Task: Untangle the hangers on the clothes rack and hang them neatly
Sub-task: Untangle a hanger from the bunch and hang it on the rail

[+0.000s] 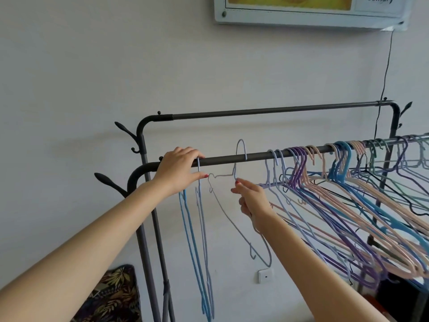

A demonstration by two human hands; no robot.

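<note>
A dark metal clothes rack has a near rail [232, 158] running left to right. My left hand [180, 168] grips this rail at its left end, over the hooks of two or three blue hangers [195, 228] that hang straight down. My right hand [251, 201] holds a pale lavender hanger [232, 219] by its neck; its hook [241, 147] rises above the rail. To the right, several tangled hangers [336, 194] in lavender, purple, pink and blue crowd the rail at slanted angles.
A second, higher rail [267, 111] runs behind, near the white wall. Coat pegs [109, 180] stick out from the rack's left post. A framed picture [308, 10] hangs above, with a black cable [385, 77] running down. A leaf-patterned cushion [116, 296] lies below left.
</note>
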